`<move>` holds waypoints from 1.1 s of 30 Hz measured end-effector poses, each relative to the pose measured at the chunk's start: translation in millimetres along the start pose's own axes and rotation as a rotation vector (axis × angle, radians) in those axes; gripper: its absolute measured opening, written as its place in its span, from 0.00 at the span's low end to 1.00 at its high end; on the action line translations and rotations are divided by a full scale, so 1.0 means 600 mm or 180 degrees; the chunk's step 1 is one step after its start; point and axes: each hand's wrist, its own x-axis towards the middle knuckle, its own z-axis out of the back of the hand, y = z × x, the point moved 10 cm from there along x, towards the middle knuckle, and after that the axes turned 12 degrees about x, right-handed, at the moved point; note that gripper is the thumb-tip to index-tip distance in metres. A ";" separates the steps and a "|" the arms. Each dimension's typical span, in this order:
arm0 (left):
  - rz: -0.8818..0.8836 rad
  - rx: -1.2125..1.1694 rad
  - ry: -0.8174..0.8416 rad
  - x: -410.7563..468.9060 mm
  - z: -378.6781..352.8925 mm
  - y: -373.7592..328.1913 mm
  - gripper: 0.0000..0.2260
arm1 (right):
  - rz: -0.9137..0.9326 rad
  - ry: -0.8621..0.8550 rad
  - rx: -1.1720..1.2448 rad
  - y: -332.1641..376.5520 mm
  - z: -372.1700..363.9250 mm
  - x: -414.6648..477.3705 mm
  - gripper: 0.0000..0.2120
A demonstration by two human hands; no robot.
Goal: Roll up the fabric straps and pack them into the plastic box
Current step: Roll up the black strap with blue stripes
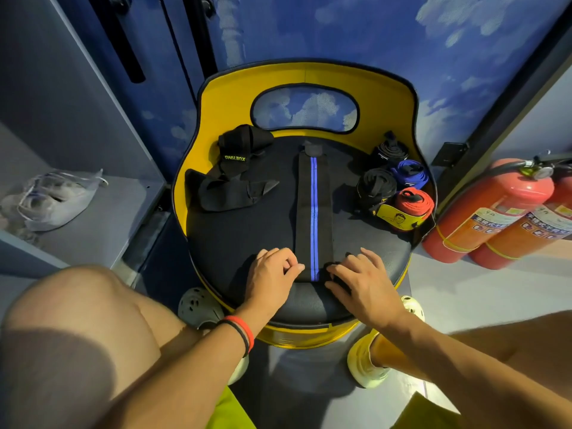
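A long black strap with a blue centre stripe [314, 205] lies flat on the dark round seat [247, 239], running from the backrest toward me. My left hand [272, 277] pinches the strap's near end on its left side. My right hand [360, 278] grips the same end on the right, where the fabric bunches into a small fold. Several rolled straps stand at the seat's right edge: a black roll [376, 184], a blue roll [410, 173], a red roll [414, 202]. Loose black straps marked XUEYING [235, 168] lie heaped at the left. No plastic box shows.
The seat has a yellow backrest [226, 97] with an oval cut-out. Two red fire extinguishers [492, 218] stand on the floor to the right. A plastic bag [55, 199] lies on a grey shelf at left. My knees and shoes crowd the near side.
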 end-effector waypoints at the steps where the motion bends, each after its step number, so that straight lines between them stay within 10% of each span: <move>1: -0.0130 0.0089 -0.0094 0.000 0.004 -0.007 0.07 | 0.0014 0.0048 0.0031 -0.002 -0.002 -0.001 0.14; 12: -0.0957 0.0531 -0.0177 -0.015 0.002 -0.022 0.12 | -0.0238 0.0076 0.0160 -0.013 -0.006 0.026 0.19; 22: 0.0388 -0.0541 0.0806 -0.011 -0.015 0.019 0.05 | -0.0526 0.0255 0.0866 -0.007 0.012 0.013 0.03; 33: 0.1015 -0.0256 0.0757 -0.014 -0.016 0.028 0.12 | -0.0271 0.0458 0.0031 0.004 -0.010 -0.007 0.20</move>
